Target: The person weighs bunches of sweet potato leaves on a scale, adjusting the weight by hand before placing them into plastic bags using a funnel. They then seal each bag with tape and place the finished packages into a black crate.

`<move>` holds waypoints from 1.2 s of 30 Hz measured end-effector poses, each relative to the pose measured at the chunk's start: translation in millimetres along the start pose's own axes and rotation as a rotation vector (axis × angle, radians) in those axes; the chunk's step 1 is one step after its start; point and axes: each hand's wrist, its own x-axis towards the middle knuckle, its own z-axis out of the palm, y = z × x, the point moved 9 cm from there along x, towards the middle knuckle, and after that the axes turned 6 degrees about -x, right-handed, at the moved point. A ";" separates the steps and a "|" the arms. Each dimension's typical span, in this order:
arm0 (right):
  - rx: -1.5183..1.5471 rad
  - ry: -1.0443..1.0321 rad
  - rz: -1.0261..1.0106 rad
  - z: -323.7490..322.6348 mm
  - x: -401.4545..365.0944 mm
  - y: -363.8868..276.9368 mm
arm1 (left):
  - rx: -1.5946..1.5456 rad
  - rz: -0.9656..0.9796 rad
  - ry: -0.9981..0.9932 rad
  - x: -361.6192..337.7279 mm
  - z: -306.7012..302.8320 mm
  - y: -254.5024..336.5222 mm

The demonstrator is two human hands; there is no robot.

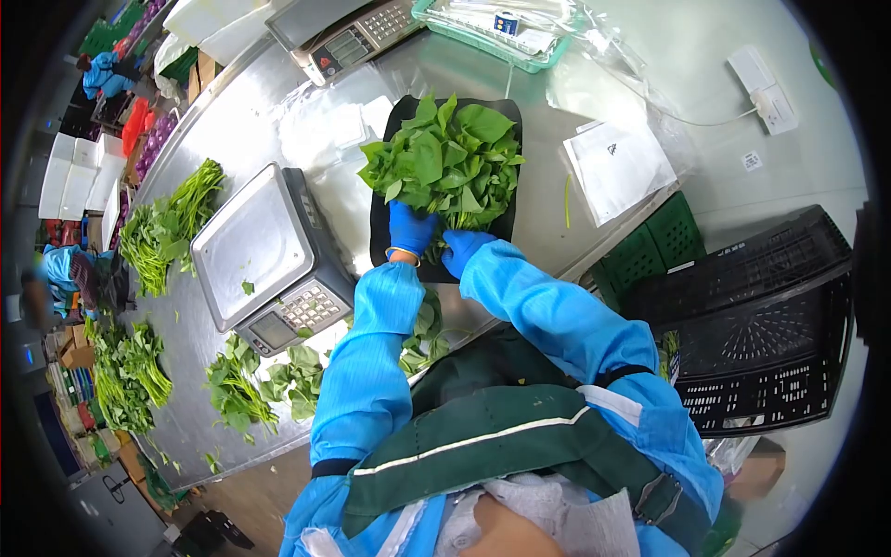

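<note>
A bunch of leafy greens (444,158) lies over a black tray (379,237), its leaves pointing away from me and its stems toward me. My left hand (411,229), in a blue glove, is closed around the lower left of the stems. On the right, my right hand (464,251), gloved too, has its fingers curled in at the stem ends. Part of both hands' fingers is hidden by the stems and leaves. Left of the tray stands a digital scale (255,246) with a small leaf on its metal plate.
More bunches of greens (167,227) lie along the left of the metal table (181,455). A second scale (367,37) and a green basket (534,63) stand at the back. White plastic bags (617,167) lie at right, above black crates (752,343). Other people (107,74) are far left.
</note>
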 end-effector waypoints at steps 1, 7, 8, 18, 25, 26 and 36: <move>-0.005 0.000 0.016 1.2 -3.9 3.6 | -0.007 -0.042 -0.012 -1.1 1.4 -6.4; 0.154 -0.050 0.025 -13.6 -24.3 16.4 | -0.060 -0.020 -0.013 -2.5 1.5 0.0; 0.153 -0.051 0.027 -16.5 -32.7 19.9 | -0.023 -0.034 0.001 -3.6 0.1 -0.3; -0.259 -0.065 0.045 -89.3 -75.0 139.8 | -0.345 -0.288 -0.048 -11.1 -0.5 -16.4; 0.361 0.344 0.115 -148.9 15.1 112.3 | 0.090 -0.073 -0.052 -19.3 -34.3 26.8; 0.253 0.396 0.066 -143.5 34.1 112.9 | 0.096 -0.073 -0.055 -24.0 -36.9 31.9; 1.103 0.656 0.043 -142.2 7.0 121.1 | -0.530 -0.372 -0.435 -45.8 21.5 133.6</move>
